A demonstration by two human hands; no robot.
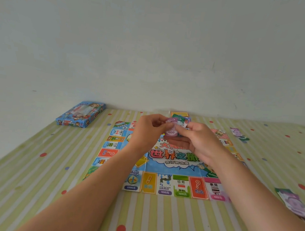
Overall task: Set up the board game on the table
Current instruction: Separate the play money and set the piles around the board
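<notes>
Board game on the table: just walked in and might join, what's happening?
A person is sorting play money over the unfolded board. The right hand holds the stack of notes, and the left hand pinches a purple 500 note at it. A die lies mid-board; a near pile and a far pile of notes lie on the right, the game box far left.

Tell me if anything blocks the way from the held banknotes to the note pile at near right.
Nothing visible does. Between the banknotes and the pile lie only flat board and striped tablecloth.
</notes>
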